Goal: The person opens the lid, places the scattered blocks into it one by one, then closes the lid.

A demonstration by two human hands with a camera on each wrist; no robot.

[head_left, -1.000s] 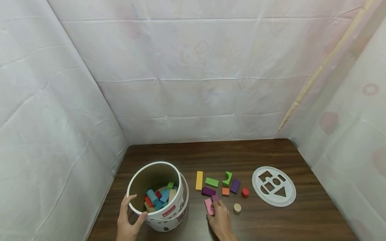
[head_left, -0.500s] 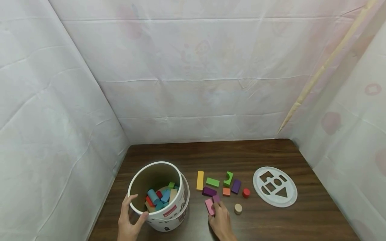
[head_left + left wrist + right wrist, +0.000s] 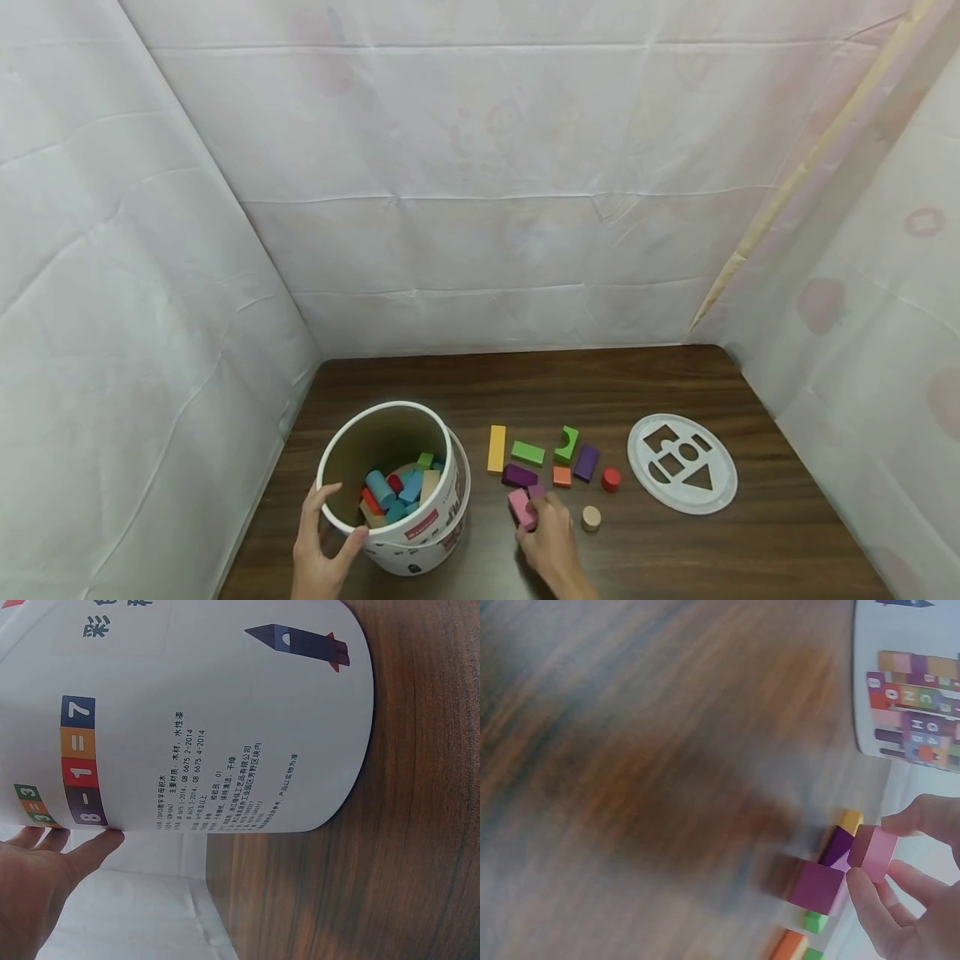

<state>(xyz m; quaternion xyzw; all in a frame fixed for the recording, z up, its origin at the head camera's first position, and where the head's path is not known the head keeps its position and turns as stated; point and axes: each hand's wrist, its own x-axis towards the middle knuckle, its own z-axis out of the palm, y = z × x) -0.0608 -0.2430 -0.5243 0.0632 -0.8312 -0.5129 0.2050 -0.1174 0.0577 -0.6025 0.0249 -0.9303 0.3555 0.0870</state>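
A white printed bucket (image 3: 397, 533) stands at the left of the table with colored wooden blocks inside. My left hand (image 3: 321, 546) grips its near-left rim, thumb and fingers spread; in the left wrist view the fingertips touch the printed wall. To the right of the bucket, my right hand (image 3: 551, 546) pinches a pink block (image 3: 877, 855) between thumb and fingers. The block looks tilted and raised a little off the table. Right beside it is a purple block (image 3: 817, 887), partly hidden by the fingers in the head view.
Loose blocks lie beyond my right hand: yellow (image 3: 497, 450), green (image 3: 528, 453), dark purple (image 3: 519, 476), a green arch (image 3: 567, 445), orange (image 3: 562, 477), violet (image 3: 587, 462). A red cylinder (image 3: 611, 479) and natural wood cylinder (image 3: 591, 519) sit near a white shape-sorter lid (image 3: 716, 492).
The pink block, earlier lying flat under my right fingers, is now tipped and lifted slightly in their pinch. My left hand and the bucket have stayed in place.
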